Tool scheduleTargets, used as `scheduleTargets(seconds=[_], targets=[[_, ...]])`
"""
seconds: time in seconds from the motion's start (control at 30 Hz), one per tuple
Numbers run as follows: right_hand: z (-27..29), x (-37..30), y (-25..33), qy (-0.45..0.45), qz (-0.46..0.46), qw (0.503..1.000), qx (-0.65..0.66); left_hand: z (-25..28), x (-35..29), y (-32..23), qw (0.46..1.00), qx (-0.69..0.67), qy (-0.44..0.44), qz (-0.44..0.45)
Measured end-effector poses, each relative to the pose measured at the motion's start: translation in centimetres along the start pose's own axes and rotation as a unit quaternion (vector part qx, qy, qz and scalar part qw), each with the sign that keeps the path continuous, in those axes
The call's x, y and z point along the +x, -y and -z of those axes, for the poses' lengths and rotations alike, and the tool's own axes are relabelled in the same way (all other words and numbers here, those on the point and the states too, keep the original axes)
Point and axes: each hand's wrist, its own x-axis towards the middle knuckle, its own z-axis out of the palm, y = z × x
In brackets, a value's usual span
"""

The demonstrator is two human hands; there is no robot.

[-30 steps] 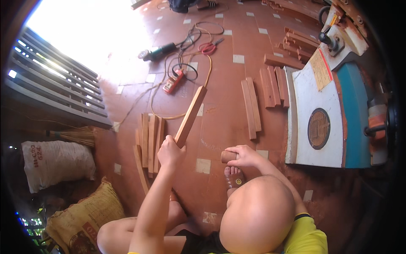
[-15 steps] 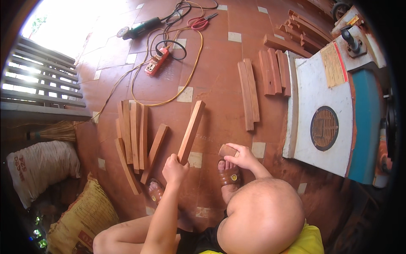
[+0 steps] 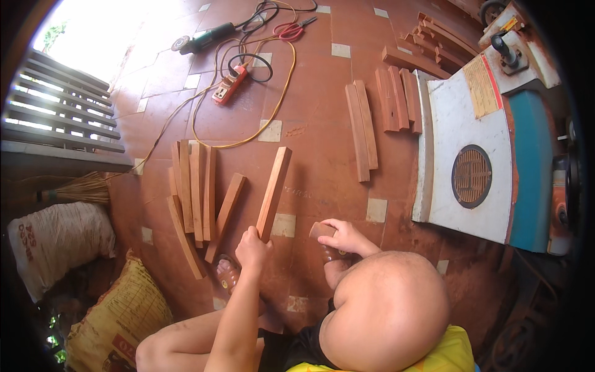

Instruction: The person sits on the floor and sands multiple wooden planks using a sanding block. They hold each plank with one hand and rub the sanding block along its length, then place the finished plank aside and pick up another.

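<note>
My left hand (image 3: pixel 253 248) is closed around the lower end of a squared wooden stick (image 3: pixel 274 193), which points up and away with its far end free. In my right hand (image 3: pixel 344 237), above my sandalled right foot, is a small brown block (image 3: pixel 320 230), held between thumb and fingers. Block and stick are apart. The block's face looks dull; whether it is wood or wrapped in sandpaper is unclear. Left of my left hand, a single wooden stick (image 3: pixel 227 214) lies on the floor beside a row of several similar sticks (image 3: pixel 196 192).
More wooden pieces lie at the right: a pair (image 3: pixel 361 130), a group (image 3: pixel 395 99) and a far stack (image 3: pixel 443 43). A white and teal machine (image 3: pixel 477 149) stands there. An angle grinder (image 3: pixel 204 40), red power strip (image 3: pixel 230 85), cords and red scissors (image 3: pixel 294 28) lie ahead. Sacks (image 3: pixel 121 310) sit left.
My right hand has shifted slightly left with the block. The stick in my left hand stays nearly in place, tilting a little, while the whole view has moved slightly.
</note>
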Motion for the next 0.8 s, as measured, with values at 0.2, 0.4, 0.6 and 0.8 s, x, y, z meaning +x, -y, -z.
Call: scheduleTargets(seconds=[0.2, 0.4, 0.6, 0.8], targets=[[0.8, -0.2, 2.9, 0.013, -0.063, 0.998, 0.017, -0.9, 0.1, 0.6, 0.995, 0.046, 0.076, 0.034], [0.3, 0.6, -0.1, -0.024, 0.003, 1.0, 0.0, 0.0, 0.4, 1.0, 0.999, 0.031, 0.015, -0.001], [0.7, 0.9, -0.5, -0.027, 0.012, 1.0, -0.01, 0.5, 1.5, 0.7, 1.0, 0.022, -0.01, -0.015], [0.8, 1.0, -1.4, -0.015, -0.016, 1.0, -0.004, 0.4, 1.9, 0.4, 0.998, 0.057, 0.018, -0.02]])
